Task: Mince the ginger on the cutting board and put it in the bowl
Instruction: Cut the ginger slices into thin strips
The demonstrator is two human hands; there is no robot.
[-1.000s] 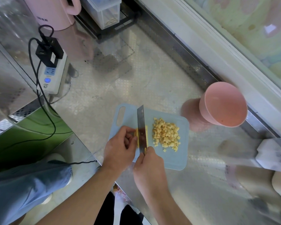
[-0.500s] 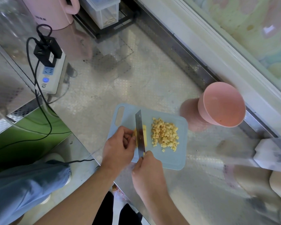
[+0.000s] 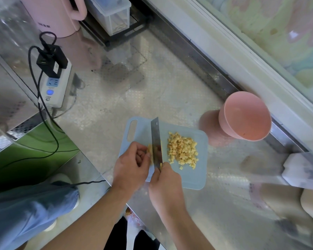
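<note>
A light blue cutting board [image 3: 193,177] lies on the steel counter. On its right half sits a pile of diced ginger [image 3: 182,150]. My left hand [image 3: 132,165] pins a small uncut piece of ginger [image 3: 149,150] with curled fingers. Right against those fingers stands the cleaver [image 3: 156,139], its blade edge down on the ginger; my right hand [image 3: 165,184] grips its handle, which is hidden in the fist. The pink bowl [image 3: 246,116] stands beyond the board's right corner, apparently with nothing in it.
A white power strip [image 3: 53,87] with black plugs and trailing cables lies at the left. A pink kettle [image 3: 52,13] and a clear plastic box [image 3: 112,13] stand at the back. A white object [image 3: 300,170] sits at the right edge. The counter edge runs close below the board.
The cleaver has kept chopping at the same spot beside my left fingers. The camera view has shifted slightly; pile and bowl stay put.
</note>
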